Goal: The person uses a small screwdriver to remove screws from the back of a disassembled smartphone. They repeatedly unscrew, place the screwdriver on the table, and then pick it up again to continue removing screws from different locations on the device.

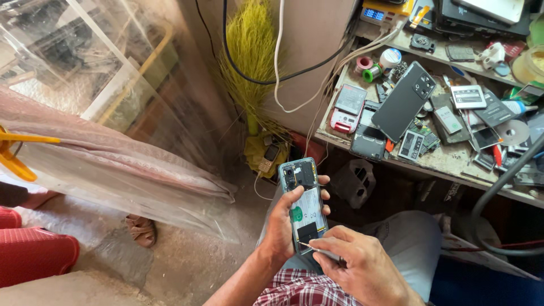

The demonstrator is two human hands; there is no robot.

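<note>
Fingers (pixel 324 195) wrap opened phone (pixel 305 204); tweezers (pixel 320 250) at lower edge.

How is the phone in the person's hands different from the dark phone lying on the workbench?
The opened phone has its back cover off, showing its battery and boards; the dark phone is closed, its smooth back and camera block showing. The opened phone is gripped upright in the left hand while the right hand puts a thin tool to it; the dark phone lies untouched among parts on the workbench. Both are slim rectangles.
</note>
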